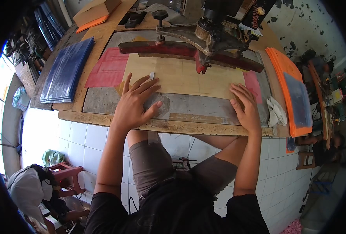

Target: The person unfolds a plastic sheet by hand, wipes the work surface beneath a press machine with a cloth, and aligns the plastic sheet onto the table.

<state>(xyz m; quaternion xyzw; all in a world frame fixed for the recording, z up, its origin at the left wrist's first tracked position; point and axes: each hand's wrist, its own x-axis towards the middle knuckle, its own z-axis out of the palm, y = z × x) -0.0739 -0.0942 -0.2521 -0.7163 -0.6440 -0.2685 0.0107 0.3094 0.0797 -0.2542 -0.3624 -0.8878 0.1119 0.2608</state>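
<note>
The left hand (132, 104) is resting palm down with its fingers widely spread and its thumb standing out, closing on nothing; the right hand (249, 113) is lying open too, fingers loosely bent and closer together, thumb apart, and nothing is showing in its grasp, though whether its fingertips are pressing down I cannot tell. The two are probably reaching to opposite ends of the pale yellow sheet (196, 80) to keep it flat and straight, and the sheet is perhaps lying under the red bar (177, 52) so that it lines up with it. Going from the left, a stack of dark blue covers (67, 70) is lying well apart from the left hand, and a pink sheet (107, 68) is showing nearer, just beyond and left of it. A small whitish tab (152, 75) is sitting on the yellow sheet beside that hand's fingertips. The yellow sheet is stretching between and beyond both hands, its near edge running close to the right fingers. A pink piece (253, 82) is lying just beyond the right hand, a crumpled white cloth (276, 112) is lying to its right, and orange folders (284, 68) are fanning out farther right.
</note>
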